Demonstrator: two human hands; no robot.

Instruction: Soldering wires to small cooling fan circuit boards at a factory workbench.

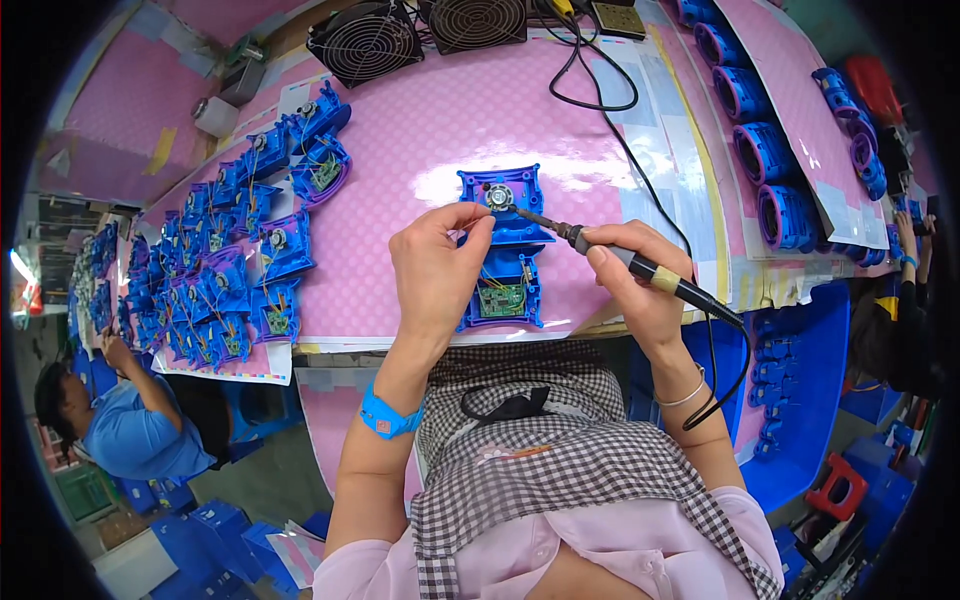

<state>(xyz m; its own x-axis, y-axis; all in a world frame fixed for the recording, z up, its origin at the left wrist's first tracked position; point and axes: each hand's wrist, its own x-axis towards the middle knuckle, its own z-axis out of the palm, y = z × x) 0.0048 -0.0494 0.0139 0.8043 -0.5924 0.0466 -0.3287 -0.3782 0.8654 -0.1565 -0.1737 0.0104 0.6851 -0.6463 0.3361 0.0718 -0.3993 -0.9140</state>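
On the pink table in front of me lies an opened blue plastic housing in two halves. The far half [533, 187] carries a small round speaker [499, 197]; the near half [535, 318] holds a green circuit board [502, 299] with thin wires. My left hand [435, 255] pinches a thin wire at the speaker's lower edge, its end mostly covered by thumb and forefinger. In my right hand [643, 275], held like a pen, is a soldering iron [575, 238]. The iron's tip is at the speaker's rim, close to my left fingertips; whether it touches cannot be made out.
Several similar blue housings [225, 280] crowd the left side. Two black fans [368, 45] stand at the back, near a soldering-tip sponge tray [618, 20]. The iron's black cable [640, 150] crosses the right side. Blue rings [785, 217] line the right; a blue bin [815, 370] stands below. Another person [150, 420] sits left.
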